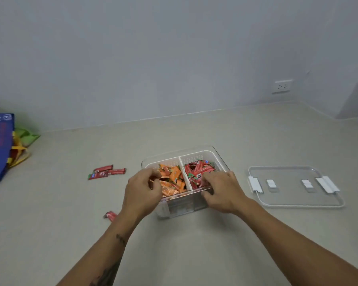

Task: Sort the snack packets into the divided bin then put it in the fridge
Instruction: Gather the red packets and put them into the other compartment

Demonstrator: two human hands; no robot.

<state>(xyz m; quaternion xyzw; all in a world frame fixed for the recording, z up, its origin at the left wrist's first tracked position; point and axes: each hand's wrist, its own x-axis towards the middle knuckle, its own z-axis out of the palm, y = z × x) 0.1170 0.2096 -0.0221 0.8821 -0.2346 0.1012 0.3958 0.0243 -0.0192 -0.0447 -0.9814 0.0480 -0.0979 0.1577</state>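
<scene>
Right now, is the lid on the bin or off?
Off. The clear lid lies flat on the counter to the right of the divided bin, whose top is uncovered.

Clear divided bin (219, 162), orange packets (172, 178) left, red packets (198, 170) right

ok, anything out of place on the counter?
Yes. Four red packets lie outside the divided bin: three in a loose cluster to its left, one beside the left forearm. The clear lid lies off, to the bin's right.

Both forearms reach forward, left grip (142, 189) and right grip (222, 191) with fingers curled.
</scene>
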